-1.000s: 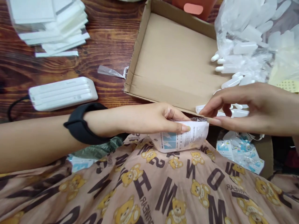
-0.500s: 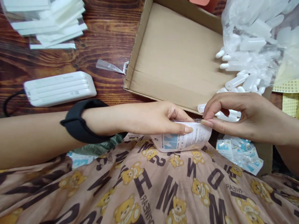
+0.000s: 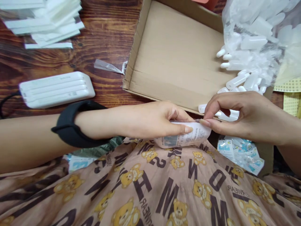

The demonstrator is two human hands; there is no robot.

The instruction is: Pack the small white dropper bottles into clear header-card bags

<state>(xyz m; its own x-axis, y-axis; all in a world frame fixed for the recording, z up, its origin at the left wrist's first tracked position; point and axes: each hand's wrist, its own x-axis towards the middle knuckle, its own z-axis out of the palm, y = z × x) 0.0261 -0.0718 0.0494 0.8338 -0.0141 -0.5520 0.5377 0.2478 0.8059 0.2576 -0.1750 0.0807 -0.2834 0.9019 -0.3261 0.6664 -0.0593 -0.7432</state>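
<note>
Though shallow, box (image 3: 176,59) with white tubes (image 3: 237,81) near packet (image 3: 184,138).

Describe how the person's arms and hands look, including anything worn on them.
The left hand and right hand are ungloved, and no rings show. A wide, smooth black band with a pointed tip wraps the left wrist; none shows on the right. No sleeve covers the visible part of either forearm.
</note>
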